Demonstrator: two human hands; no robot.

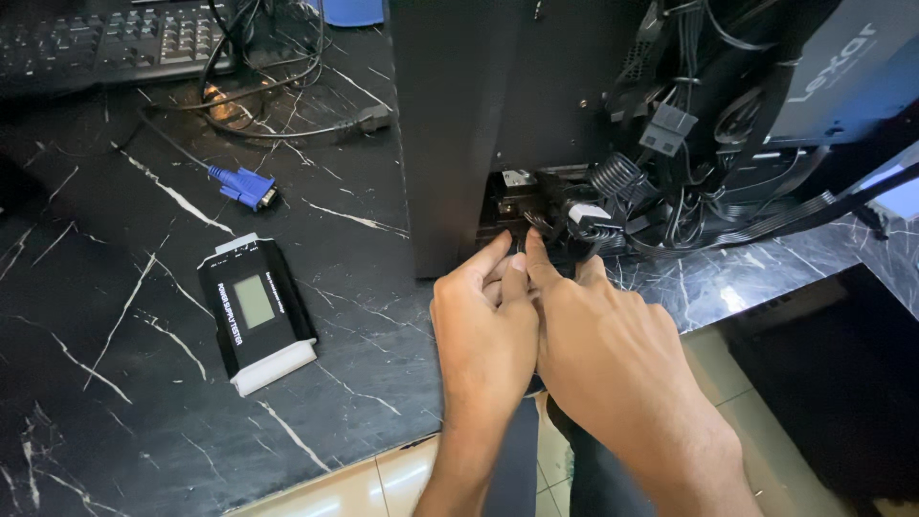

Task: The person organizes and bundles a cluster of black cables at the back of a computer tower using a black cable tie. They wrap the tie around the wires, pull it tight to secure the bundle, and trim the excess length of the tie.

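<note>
i see left hand [485, 321] and right hand [613, 349] fingertips pinched together on the black connector [536, 222] at frame centre; tugging could bend pins or snag the cables [670, 206].

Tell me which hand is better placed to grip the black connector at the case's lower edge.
Probably the right hand: its fingertips already reach the black connector beside the cable bundle. The left hand sits just short.

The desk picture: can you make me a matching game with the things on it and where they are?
Things:
1. blue plug
2. tester box
3. keyboard
4. both hands' fingers

Places:
A. top left corner
B. at the black cables at the computer case's bottom edge
C. lying flat, left of the left hand
D. on the marble, between keyboard and tester box

Pairs: 1-D, 2-C, 3-A, 4-B
</note>
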